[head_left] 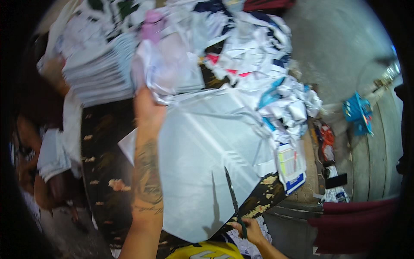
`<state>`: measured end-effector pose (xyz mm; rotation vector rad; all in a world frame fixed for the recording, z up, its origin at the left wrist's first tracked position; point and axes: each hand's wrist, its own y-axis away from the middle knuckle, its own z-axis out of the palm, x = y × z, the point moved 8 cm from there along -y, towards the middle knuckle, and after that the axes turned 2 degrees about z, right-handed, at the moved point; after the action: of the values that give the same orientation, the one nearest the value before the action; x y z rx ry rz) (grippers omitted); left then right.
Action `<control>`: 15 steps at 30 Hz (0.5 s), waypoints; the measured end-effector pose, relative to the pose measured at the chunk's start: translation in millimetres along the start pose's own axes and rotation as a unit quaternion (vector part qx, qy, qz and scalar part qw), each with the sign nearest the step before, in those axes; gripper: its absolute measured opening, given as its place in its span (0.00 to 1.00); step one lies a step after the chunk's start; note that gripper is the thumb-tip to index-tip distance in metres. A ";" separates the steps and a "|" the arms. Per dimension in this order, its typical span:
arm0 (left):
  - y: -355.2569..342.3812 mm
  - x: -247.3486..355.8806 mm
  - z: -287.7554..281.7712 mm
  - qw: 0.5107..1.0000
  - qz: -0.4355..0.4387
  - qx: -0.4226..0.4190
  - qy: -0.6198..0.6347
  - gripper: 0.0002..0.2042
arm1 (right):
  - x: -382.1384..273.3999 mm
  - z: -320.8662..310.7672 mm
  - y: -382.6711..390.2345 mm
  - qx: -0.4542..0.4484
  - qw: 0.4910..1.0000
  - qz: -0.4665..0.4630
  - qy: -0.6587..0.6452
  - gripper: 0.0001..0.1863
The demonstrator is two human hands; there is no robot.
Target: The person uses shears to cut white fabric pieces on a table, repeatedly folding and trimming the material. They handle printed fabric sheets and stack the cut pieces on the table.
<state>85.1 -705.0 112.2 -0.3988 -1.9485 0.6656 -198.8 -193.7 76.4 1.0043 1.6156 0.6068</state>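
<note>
A pale grey-white piece of fabric point(202, 146) with a band of light stripes lies spread on the dark worktable in front of me. My left hand point(148, 105) reaches to its far left corner, closed on a bunched piece of white cloth point(166, 71); motion blurs the fingers. Near the table's front edge, my right hand point(250, 231) grips dark-handled scissors point(233, 192). Their long blades point away from me, above the near right part of the fabric, and cast a shadow on it. Whether the blades are apart cannot be made out.
Folded light cloth point(101, 71) is stacked at the far left, near a pink bottle point(153, 26). White and navy scraps point(258, 47) heap at the far right. A printed card box point(291, 168) sits right. A blue basket point(358, 112) hangs farther right. Another person holds pale cloth point(54, 155) at left.
</note>
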 end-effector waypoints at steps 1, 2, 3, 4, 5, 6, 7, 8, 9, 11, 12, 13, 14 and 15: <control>-13.3 10.0 75.6 0.938 -0.160 -0.003 0.307 0.21 | 19.9 -17.0 13.2 0.021 0.996 -0.017 -0.086 0.21; -25.7 36.2 138.8 0.886 -0.196 -0.040 0.419 0.22 | 44.1 -37.3 22.6 0.070 0.995 -0.008 -0.065 0.20; -34.2 55.7 200.6 0.858 -0.253 -0.067 0.442 0.22 | 64.4 -51.4 34.1 0.085 0.992 -0.030 -0.092 0.20; -41.1 75.4 241.9 0.921 -0.201 -0.102 0.317 0.24 | 93.0 -64.5 41.2 0.112 0.988 -0.003 -0.109 0.24; -34.3 88.1 287.6 0.951 -0.168 -0.166 0.200 0.27 | 105.6 -78.3 49.6 0.200 0.977 -0.062 -0.041 0.21; -26.5 90.5 328.4 0.962 -0.139 -0.219 0.089 0.29 | 115.4 -88.0 59.4 0.287 0.950 -0.117 0.028 0.19; -11.7 87.8 366.7 0.951 -0.113 -0.283 0.043 0.34 | 142.6 -96.3 65.9 0.324 0.943 -0.074 -0.019 0.18; 3.1 75.8 398.3 0.938 -0.111 -0.328 -0.033 0.36 | 166.3 -97.8 72.2 0.309 0.948 -0.037 -0.069 0.18; 22.7 59.9 427.0 0.902 -0.141 -0.393 -0.109 0.36 | 180.7 -101.1 77.9 0.309 0.943 -0.033 -0.123 0.18; 37.5 47.7 452.2 0.861 -0.125 -0.447 -0.210 0.35 | 191.6 -113.7 96.3 0.327 0.932 -0.038 -0.150 0.18; 32.2 68.4 449.9 0.897 -0.085 -0.362 -0.239 0.34 | 186.5 -127.5 106.5 0.347 0.928 -0.053 -0.126 0.19; 24.9 94.9 441.3 0.913 -0.047 -0.318 -0.253 0.33 | 177.7 -138.8 120.3 0.365 0.923 -0.063 -0.103 0.19; 18.4 136.1 424.9 0.927 -0.002 -0.261 -0.268 0.33 | 163.9 -155.7 123.4 0.361 0.928 -0.072 -0.061 0.19; 18.4 180.2 395.2 0.963 -0.034 -0.174 -0.204 0.32 | 146.3 -170.3 138.2 0.374 0.917 -0.111 -0.083 0.19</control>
<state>-349.1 -703.2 90.6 -0.4311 -2.4750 0.3767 -327.9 20.5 159.6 1.3406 1.8052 -0.2887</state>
